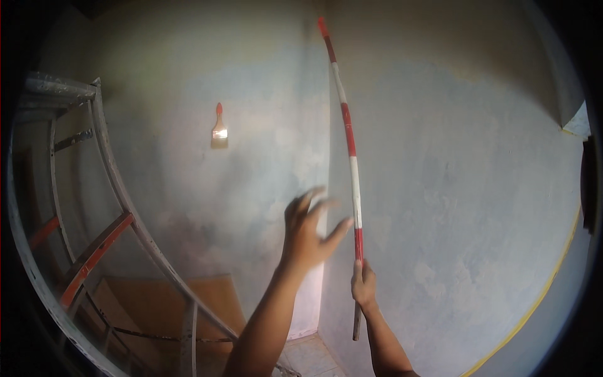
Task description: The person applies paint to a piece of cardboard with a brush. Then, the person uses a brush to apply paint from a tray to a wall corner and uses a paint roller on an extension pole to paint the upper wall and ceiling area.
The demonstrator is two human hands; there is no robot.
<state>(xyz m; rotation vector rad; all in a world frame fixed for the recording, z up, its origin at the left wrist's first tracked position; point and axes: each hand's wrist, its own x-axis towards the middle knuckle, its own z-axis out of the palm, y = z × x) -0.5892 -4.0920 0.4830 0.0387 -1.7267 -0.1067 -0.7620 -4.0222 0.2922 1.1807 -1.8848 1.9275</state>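
Observation:
A long pole banded in red and white rises along the corner where two walls meet, its red tip near the top of the view. My right hand is closed around its lower part, and a short dull end sticks out below the fist. My left hand is raised just left of the pole, fingers spread and slightly blurred, holding nothing. It looks apart from the pole. Against the left wall is a flat paintbrush with a red handle, bristles down; what holds it there cannot be seen.
A paint-spotted metal frame like a ladder or scaffold, with red crosspieces, stands at the left. Behind its base a brown board leans on the wall. Light tiles show on the floor below my hands. A yellow-edged opening borders the right wall.

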